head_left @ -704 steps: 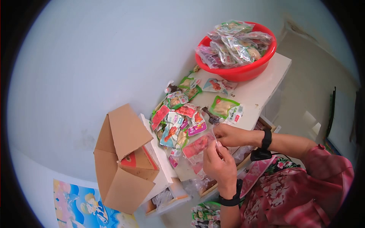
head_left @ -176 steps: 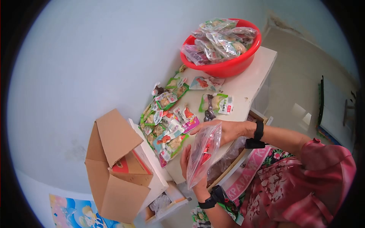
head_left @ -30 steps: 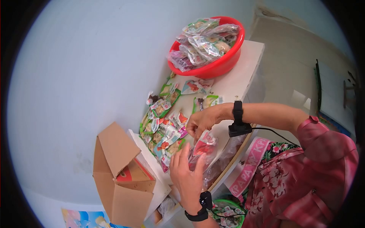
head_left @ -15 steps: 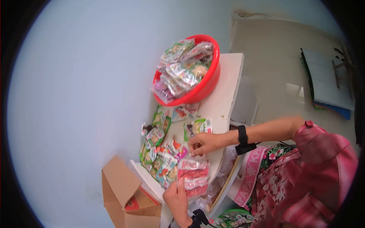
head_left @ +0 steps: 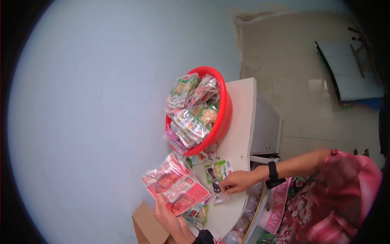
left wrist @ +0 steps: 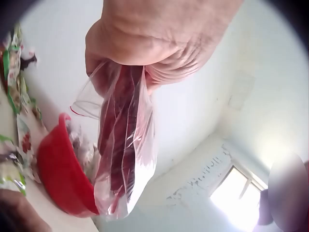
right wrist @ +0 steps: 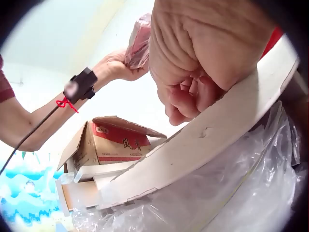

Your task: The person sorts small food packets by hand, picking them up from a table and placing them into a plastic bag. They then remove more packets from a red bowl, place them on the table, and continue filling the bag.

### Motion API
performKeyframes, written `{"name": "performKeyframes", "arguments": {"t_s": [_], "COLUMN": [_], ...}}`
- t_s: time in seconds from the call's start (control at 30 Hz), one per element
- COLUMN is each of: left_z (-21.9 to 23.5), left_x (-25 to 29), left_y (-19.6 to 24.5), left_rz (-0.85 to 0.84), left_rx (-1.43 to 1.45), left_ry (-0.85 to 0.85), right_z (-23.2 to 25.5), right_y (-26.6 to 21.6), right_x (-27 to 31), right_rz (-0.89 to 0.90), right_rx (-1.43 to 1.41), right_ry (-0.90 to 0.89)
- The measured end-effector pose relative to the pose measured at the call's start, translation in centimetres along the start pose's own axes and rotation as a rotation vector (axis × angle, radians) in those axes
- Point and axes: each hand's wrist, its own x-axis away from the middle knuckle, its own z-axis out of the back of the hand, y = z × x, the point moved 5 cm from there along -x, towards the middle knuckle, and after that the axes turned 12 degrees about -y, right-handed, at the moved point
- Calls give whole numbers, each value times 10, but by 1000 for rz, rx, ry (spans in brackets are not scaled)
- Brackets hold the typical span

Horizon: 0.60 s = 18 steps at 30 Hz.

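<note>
My left hand (head_left: 168,219) holds up a clear plastic bag of red packets (head_left: 176,185) by its lower edge, in front of the wall. The left wrist view shows the bag (left wrist: 123,145) side-on, hanging from the gripping fingers. Over the white tabletop (head_left: 229,209), my right hand (head_left: 241,181) has its fingers curled, close beside a small dark packet (head_left: 215,185); contact with it cannot be told. Nothing shows within the curled fingers (right wrist: 186,99) in the right wrist view. A green-edged packet (head_left: 222,167) lies by the dark one.
A red basin (head_left: 226,118) heaped with bagged packets stands at the table's far end. More loose packets (head_left: 200,215) lie behind the held bag. An open cardboard box (head_left: 149,221) is at lower left; an open drawer with clear plastic bags (head_left: 243,221) is below the table edge.
My left hand has lifted the bag of red packets up and to the left, from over the tabletop. My right hand has come away from the bag to beside the dark packet. The view has shifted.
</note>
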Motion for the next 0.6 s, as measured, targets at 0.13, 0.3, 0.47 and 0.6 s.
{"name": "performKeyframes", "arguments": {"t_s": [0.13,0.3,0.47,0.6], "left_z": [-58,-133,-168,-163], "left_x": [-64,-126,-180,-215], "left_y": [-2,-4,-39,-102], "left_rz": [-4,-34,-35,13], "left_rx": [84,86,10,-391], "left_ry": [-100,-177,-155,-250], "right_z": [0,-3,-3,-3], "right_y": [-4,0,-1,-4], "right_x": [5,2,3,5], "right_rz": [22,78,153,170], "right_rx": [8,-28,-121,-123], "right_ry": [16,-2,-69,-68]}}
